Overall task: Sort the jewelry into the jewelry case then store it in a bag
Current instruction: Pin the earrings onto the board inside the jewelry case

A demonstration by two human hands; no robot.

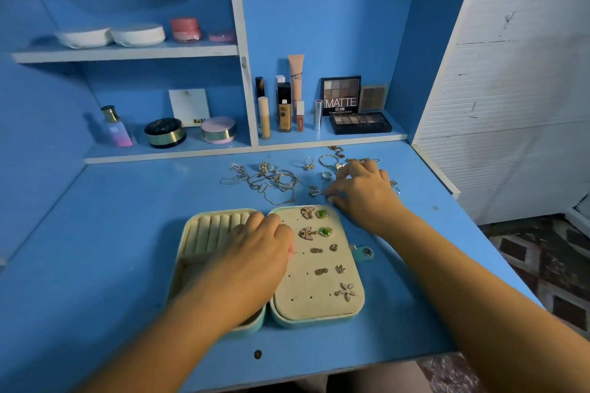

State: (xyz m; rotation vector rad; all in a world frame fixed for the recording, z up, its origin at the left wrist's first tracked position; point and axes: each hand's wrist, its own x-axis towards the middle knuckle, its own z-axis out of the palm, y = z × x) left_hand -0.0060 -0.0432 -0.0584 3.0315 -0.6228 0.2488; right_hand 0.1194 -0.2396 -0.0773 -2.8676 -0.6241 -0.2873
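Jewelry case [319, 309], left hand [258, 249] atop; right hand [360, 195] pinches earring [314, 192] beyond.

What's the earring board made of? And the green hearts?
The earring board looks like soft beige velvet or suede: matte, no shine. The green hearts look like glass or plastic stones rimmed in gold-coloured metal; they glint.

What the desktop [111, 233] carries

An open jewelry case [319, 322] is set near the front edge of the blue desktop. Behind it, chains [265, 183], rings [325, 175] and a small earring [314, 191] are scattered toward the back edge
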